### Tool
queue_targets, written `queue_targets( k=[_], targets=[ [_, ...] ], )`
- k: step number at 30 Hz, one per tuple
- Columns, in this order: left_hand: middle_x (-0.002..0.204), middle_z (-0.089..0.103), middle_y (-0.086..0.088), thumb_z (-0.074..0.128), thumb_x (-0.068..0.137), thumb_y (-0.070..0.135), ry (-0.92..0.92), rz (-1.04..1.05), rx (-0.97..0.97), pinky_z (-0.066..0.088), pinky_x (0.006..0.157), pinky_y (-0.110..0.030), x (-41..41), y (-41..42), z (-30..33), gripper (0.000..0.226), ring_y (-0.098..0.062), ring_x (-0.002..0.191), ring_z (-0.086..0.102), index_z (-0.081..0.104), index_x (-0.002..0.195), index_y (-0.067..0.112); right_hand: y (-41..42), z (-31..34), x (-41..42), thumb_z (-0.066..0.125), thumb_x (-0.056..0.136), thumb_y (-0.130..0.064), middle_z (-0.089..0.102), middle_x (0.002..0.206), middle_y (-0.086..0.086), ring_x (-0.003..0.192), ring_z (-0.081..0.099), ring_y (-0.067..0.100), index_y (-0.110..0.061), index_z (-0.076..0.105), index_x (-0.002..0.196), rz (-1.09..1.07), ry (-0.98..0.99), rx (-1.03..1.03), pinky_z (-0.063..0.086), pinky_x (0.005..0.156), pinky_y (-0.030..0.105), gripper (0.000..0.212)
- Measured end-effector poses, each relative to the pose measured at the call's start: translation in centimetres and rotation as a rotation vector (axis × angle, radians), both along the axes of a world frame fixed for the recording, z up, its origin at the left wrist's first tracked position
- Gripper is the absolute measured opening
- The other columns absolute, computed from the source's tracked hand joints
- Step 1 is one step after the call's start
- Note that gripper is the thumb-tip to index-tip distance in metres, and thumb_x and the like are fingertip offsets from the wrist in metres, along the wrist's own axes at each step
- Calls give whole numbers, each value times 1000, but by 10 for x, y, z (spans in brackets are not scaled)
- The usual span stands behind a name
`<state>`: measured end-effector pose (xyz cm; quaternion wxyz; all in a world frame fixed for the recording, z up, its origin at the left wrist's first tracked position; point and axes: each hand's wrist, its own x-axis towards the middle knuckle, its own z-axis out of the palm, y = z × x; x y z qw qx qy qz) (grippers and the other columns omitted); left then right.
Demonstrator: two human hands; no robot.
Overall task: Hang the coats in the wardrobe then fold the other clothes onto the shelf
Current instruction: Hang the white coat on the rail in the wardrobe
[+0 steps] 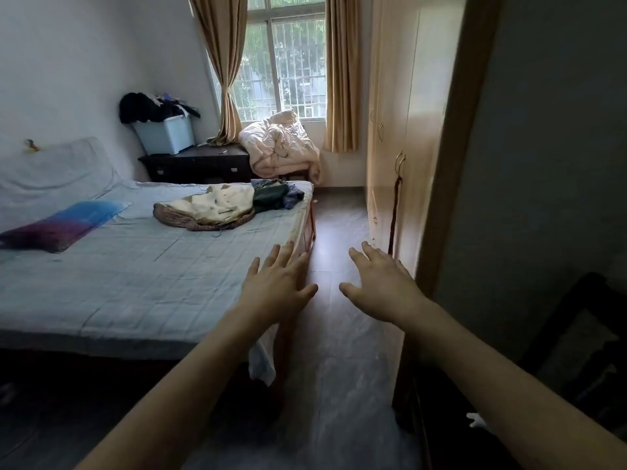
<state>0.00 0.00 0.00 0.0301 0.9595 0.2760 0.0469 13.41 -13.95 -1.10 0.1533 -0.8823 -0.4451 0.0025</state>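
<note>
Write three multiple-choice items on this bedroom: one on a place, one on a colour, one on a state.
1. Where does the cream coat with brown patterned lining lie?
A. on the bed
B. on the floor
C. in the wardrobe

2. What colour is the plastic storage box on the dark nightstand?
A. red
B. light blue
C. black

3. How are the tall beige wardrobe's doors?
A. closed
B. wide open
C. removed

Key: 1 A, it rests on the pale blue bedsheet; 2 B, its walls are light blue; 3 A, the panels sit flush.
</note>
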Motion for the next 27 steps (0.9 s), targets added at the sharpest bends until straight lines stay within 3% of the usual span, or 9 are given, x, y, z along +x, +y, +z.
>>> queue_targets(
  k=[18,27],
  targets=[
    [161,-19,3,26,98,60,-20,-5,39,-1,121,-47,81,226,-15,70,-15,147,-18,-1,155,29,230,1,80,34,94,-60,0,163,0,149,2,25,-28,7,154,-3,-51,2,5,119,51,73],
    [162,-16,3,23,99,57,-20,-65,2,-1,121,-46,149,306,-18,68,-12,148,-16,2,156,27,307,1,151,38,94,-57,-1,163,-1,149,3,25,-27,5,155,-29,-28,5,10,119,49,75]
  ],
)
